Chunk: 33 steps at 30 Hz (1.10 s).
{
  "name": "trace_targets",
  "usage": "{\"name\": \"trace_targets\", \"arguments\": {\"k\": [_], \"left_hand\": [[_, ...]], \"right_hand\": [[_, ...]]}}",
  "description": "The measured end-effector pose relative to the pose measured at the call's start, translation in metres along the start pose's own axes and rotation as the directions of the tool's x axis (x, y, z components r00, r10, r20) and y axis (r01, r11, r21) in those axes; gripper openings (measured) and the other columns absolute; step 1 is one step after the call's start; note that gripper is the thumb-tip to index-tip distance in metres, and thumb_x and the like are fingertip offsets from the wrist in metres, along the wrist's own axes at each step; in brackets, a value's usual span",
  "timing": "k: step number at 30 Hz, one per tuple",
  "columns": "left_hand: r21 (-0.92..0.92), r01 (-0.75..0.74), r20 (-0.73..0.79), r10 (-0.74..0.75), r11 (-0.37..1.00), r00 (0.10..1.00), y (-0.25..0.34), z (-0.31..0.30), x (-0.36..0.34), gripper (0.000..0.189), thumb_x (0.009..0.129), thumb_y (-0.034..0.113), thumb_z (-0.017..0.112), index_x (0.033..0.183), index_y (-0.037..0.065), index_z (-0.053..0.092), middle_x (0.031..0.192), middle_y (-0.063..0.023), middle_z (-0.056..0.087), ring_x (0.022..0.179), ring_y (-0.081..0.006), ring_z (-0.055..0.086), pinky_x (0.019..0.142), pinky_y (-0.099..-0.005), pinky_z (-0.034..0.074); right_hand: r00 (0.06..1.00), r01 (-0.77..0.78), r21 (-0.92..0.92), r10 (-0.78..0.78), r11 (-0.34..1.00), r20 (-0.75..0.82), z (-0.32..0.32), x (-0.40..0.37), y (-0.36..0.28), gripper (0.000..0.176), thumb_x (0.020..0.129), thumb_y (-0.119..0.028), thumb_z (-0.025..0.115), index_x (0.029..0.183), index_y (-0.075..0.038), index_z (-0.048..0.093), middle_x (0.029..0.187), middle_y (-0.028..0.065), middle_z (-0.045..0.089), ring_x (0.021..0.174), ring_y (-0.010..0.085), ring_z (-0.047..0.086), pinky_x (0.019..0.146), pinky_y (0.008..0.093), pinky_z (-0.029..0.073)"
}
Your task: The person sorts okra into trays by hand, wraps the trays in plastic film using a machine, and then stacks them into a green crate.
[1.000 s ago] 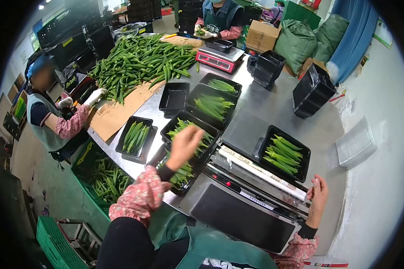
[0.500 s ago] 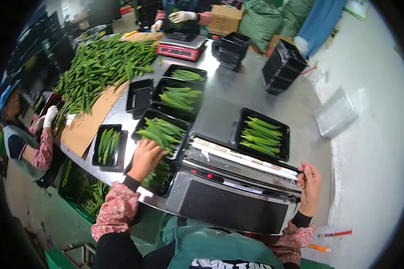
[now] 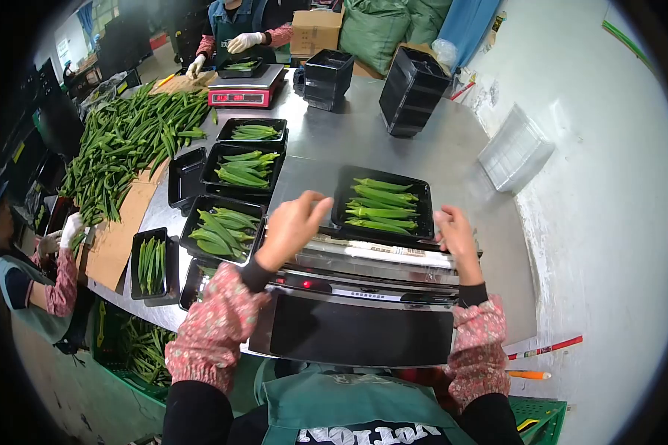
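Observation:
Beside the left edge of a black tray of okra [image 3: 382,204], my left hand [image 3: 295,226] hangs over the wrapping machine with nothing in it, thumb and fingers apart. My right hand [image 3: 456,236] is at the tray's right edge, fingers bent and apart, holding nothing I can see. Below both hands lies the machine's white film roll [image 3: 382,251], in front of its dark flat plate [image 3: 360,330]. Left of my left hand stands another okra tray [image 3: 223,231].
More okra trays [image 3: 243,169] and an unfilled black tray [image 3: 187,176] stand left. Beyond are an okra pile [image 3: 126,141], a red scale [image 3: 239,96] and stacked trays [image 3: 412,93]. Two co-workers with white gloves [image 3: 245,42] are at the table. Clear lids [image 3: 516,152] sit right.
My left hand has moved right, from the left trays to beside the okra tray behind the roll. My right hand has left the roll's right end and moved towards that tray. The view has shifted.

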State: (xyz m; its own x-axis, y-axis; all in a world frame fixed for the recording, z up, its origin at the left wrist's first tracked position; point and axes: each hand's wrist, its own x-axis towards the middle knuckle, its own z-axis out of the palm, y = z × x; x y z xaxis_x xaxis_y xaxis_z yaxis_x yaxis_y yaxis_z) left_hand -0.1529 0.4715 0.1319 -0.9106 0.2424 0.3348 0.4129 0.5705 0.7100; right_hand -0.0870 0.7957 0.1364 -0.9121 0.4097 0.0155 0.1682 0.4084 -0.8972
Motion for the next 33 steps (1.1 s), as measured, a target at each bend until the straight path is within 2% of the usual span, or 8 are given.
{"name": "trace_targets", "arguments": {"k": [2, 5, 17, 20, 23, 25, 29, 33], "left_hand": [[0.083, 0.04, 0.068, -0.046, 0.996, 0.997, 0.001, 0.021, 0.013, 0.034, 0.094, 0.038, 0.053, 0.1, 0.007, 0.065, 0.078, -0.0215, 0.066, 0.079, -0.0418, 0.064, 0.069, -0.052, 0.049], [0.221, 0.041, 0.105, -0.066, 0.974, 0.992, 0.004, 0.027, 0.017, 0.031, 0.092, 0.034, 0.053, 0.095, 0.005, 0.065, 0.078, -0.0215, 0.066, 0.08, -0.0436, 0.063, 0.073, -0.0528, 0.049], [0.13, -0.146, 0.268, 0.107, 0.981, 0.957, 0.002, -0.027, 0.009, 0.024, 0.09, 0.027, 0.06, 0.101, 0.007, 0.068, 0.075, -0.0148, 0.067, 0.07, -0.0352, 0.064, 0.063, -0.0458, 0.05], [0.118, -0.395, 0.162, 0.374, 0.911, 0.913, -0.025, -0.043, -0.009, 0.017, 0.09, 0.02, 0.061, 0.1, 0.009, 0.068, 0.077, -0.0136, 0.067, 0.067, -0.0324, 0.064, 0.056, -0.0404, 0.05], [0.279, -0.531, 0.407, 0.402, 0.8, 0.82, -0.037, -0.075, -0.022, 0.03, 0.083, 0.01, 0.061, 0.112, 0.012, 0.066, 0.073, -0.0098, 0.063, 0.058, -0.029, 0.061, 0.052, -0.0386, 0.049], [0.374, -0.676, 0.566, 0.42, 0.635, 0.709, -0.046, -0.089, -0.023, 0.054, 0.078, 0.007, 0.06, 0.13, 0.019, 0.057, 0.075, -0.0063, 0.058, 0.053, -0.0234, 0.06, 0.048, -0.0362, 0.048], [0.364, -0.812, 0.721, 0.414, 0.457, 0.556, -0.041, -0.095, -0.014, 0.062, 0.087, 0.013, 0.054, 0.145, 0.029, 0.04, 0.078, -0.0054, 0.055, 0.048, -0.0158, 0.055, 0.043, -0.0326, 0.045], [0.212, -0.885, 0.706, 0.562, 0.415, 0.432, -0.052, -0.081, 0.001, 0.059, 0.084, 0.01, 0.054, 0.14, 0.027, 0.047, 0.084, -0.0034, 0.063, 0.05, -0.0156, 0.058, 0.045, -0.0307, 0.049]], "right_hand": [[0.999, 0.03, -0.108, -0.026, 0.994, 0.036, 0.01, 0.008, 0.005, 0.031, 0.091, -0.021, 0.061, 0.115, -0.001, 0.059, 0.08, 0.0067, 0.063, 0.059, 0.0125, 0.058, 0.052, 0.0262, 0.045], [0.99, 0.14, -0.196, -0.135, 0.971, 0.036, 0.018, 0.02, 0.015, 0.03, 0.088, -0.014, 0.061, 0.115, -0.001, 0.06, 0.065, 0.0079, 0.061, 0.061, 0.0183, 0.061, 0.06, 0.035, 0.048], [0.975, 0.197, -0.236, -0.165, 0.952, 0.149, -0.01, -0.009, -0.002, 0.032, 0.089, -0.022, 0.063, 0.114, -0.001, 0.062, 0.073, 0.0105, 0.062, 0.062, 0.0202, 0.055, 0.061, 0.0319, 0.045], [0.883, 0.458, -0.316, -0.382, 0.831, 0.274, -0.036, -0.026, -0.005, 0.029, 0.089, -0.019, 0.062, 0.115, -0.005, 0.063, 0.077, 0.0102, 0.06, 0.066, 0.0216, 0.057, 0.06, 0.0339, 0.045], [0.723, 0.69, -0.504, -0.506, 0.519, 0.47, -0.062, -0.034, 0.004, 0.031, 0.088, -0.014, 0.061, 0.119, -0.013, 0.063, 0.081, 0.0095, 0.056, 0.069, 0.0246, 0.058, 0.06, 0.0365, 0.046], [0.661, 0.75, -0.542, -0.448, 0.379, 0.602, -0.075, -0.043, -0.001, 0.037, 0.087, -0.011, 0.06, 0.123, -0.019, 0.061, 0.081, 0.0087, 0.052, 0.07, 0.0252, 0.059, 0.059, 0.0379, 0.047], [0.575, 0.809, -0.583, -0.309, 0.077, 0.758, -0.087, -0.045, -0.002, 0.046, 0.087, -0.013, 0.06, 0.13, -0.028, 0.056, 0.081, 0.0061, 0.049, 0.07, 0.0225, 0.059, 0.056, 0.0364, 0.046], [0.576, 0.801, -0.593, -0.364, 0.074, 0.732, -0.073, -0.049, 0.001, 0.048, 0.086, -0.022, 0.062, 0.133, -0.028, 0.054, 0.074, 0.0047, 0.047, 0.063, 0.0218, 0.058, 0.052, 0.0359, 0.045]]}}
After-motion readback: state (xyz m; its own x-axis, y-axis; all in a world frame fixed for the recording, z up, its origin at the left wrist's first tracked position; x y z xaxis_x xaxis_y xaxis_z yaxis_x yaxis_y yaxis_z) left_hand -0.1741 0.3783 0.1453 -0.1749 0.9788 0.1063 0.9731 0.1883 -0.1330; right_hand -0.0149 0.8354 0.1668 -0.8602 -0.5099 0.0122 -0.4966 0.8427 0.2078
